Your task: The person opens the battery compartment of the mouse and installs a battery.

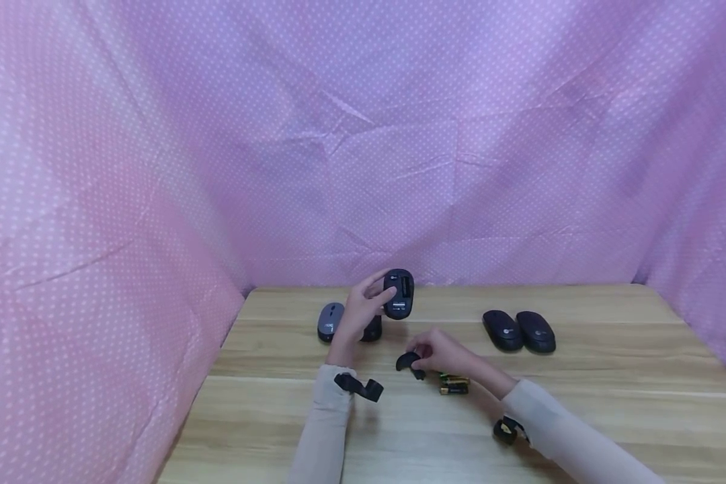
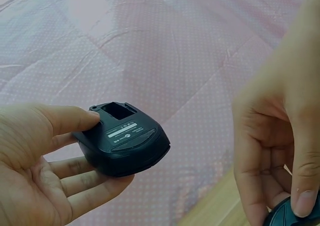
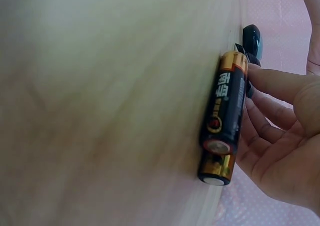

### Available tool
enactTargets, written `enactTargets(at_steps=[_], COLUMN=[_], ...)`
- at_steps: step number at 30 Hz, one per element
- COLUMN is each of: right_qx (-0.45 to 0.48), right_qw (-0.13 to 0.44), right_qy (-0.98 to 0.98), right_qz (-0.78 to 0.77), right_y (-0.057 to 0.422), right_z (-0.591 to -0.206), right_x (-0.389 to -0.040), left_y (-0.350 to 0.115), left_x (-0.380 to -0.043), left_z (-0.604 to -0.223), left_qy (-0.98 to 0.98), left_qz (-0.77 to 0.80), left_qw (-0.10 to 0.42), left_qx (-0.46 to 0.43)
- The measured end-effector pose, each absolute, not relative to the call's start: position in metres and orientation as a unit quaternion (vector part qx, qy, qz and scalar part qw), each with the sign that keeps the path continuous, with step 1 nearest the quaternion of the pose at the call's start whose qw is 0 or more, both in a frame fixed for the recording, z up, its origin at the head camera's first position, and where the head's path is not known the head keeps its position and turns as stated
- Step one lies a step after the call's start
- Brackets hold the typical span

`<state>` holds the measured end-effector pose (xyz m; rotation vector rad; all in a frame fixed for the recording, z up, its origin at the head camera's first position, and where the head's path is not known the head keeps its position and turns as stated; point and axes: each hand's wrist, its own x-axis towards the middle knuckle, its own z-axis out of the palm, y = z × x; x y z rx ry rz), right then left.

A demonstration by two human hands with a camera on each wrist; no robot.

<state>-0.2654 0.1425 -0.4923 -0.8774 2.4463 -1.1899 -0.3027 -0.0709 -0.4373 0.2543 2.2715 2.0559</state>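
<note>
My left hand (image 1: 358, 310) holds a black computer mouse (image 1: 396, 304) up off the table, its underside facing me. Thumb on the underside, other fingers behind it, as the left wrist view shows; the mouse's battery compartment (image 2: 116, 110) is uncovered and looks empty. My right hand (image 1: 441, 353) pinches a black curved mouse cover (image 1: 407, 361) between thumb and fingers, low over the table. Beside that hand lie black-and-gold batteries (image 1: 454, 389); in the right wrist view one battery (image 3: 223, 105) lies close in front of another, partly hidden battery (image 3: 216, 171).
A grey-topped mouse (image 1: 330, 321) and a dark mouse (image 1: 372, 329), partly hidden by my left hand, stand on the wooden table (image 1: 266, 403) at the left. Two black mice (image 1: 502, 331) sit side by side at the right. Pink dotted cloth (image 1: 399, 168) hangs behind and around.
</note>
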Motion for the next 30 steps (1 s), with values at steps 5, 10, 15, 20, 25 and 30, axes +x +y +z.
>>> enactTargets(at_steps=[5, 10, 15, 20, 25, 30], right_qx=[-0.29, -0.279, -0.273, -0.268, -0.266, -0.267], right_qw=[0.153, 0.163, 0.174, 0.17, 0.168, 0.162], right_qy=[0.857, 0.863, 0.863, 0.867, 0.869, 0.869], right_qz=[-0.399, -0.389, -0.389, -0.384, -0.382, -0.384], right_y=[0.142, 0.1416, 0.1405, 0.1401, 0.1399, 0.1393], right_z=[-0.4896, -0.4881, -0.4876, -0.4875, -0.4898, -0.4911], right_x=[-0.2648, -0.2655, -0.2653, -0.2638, -0.2627, -0.2637], left_y=[-0.0727, -0.074, -0.0742, -0.0734, -0.0731, -0.0735], left_x=[-0.3036, -0.3033, -0.3032, -0.3034, -0.3019, -0.3031], left_z=[-0.436, -0.4353, -0.4366, -0.4382, -0.4389, -0.4398], left_qy=[0.742, 0.744, 0.738, 0.733, 0.735, 0.738], left_qz=[0.666, 0.665, 0.67, 0.676, 0.674, 0.67], left_qw=[0.029, 0.031, 0.031, 0.027, 0.034, 0.036], left_qx=[0.072, 0.065, 0.071, 0.074, 0.07, 0.067])
